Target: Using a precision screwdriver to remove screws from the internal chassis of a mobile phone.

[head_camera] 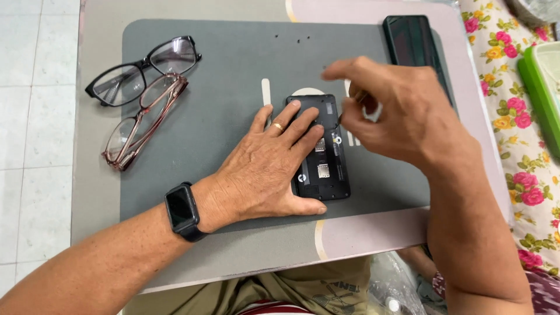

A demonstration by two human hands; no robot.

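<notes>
- Your left hand (269,169) is flat and relaxed, not gripping anything, just pressing down on the opened black phone (322,153) with the fingers spread over its upper left part and the thumb running along its bottom edge.
- The phone lies back-side up with its cover off, so you can see the little metal slots inside, just right of your left fingertips.
- Your right hand (389,114) hovers just above and to the right of the phone, fingers pinched together on a thin small tool (357,100). It's mostly hidden, so I can't tell exactly what it is.
- Everything sits on a grey mat (221,76) that's on the surface (373,233), right under both hands.
- Well off to the left of your left hand: black-framed glasses (143,70), with pinkish-brown glasses (143,119) touching them just below.
- Up past your right hand there's a dark flat case (411,41) at the mat's far corner.
- Black smartwatch (182,210) on your left wrist, ring on that hand too.
</notes>
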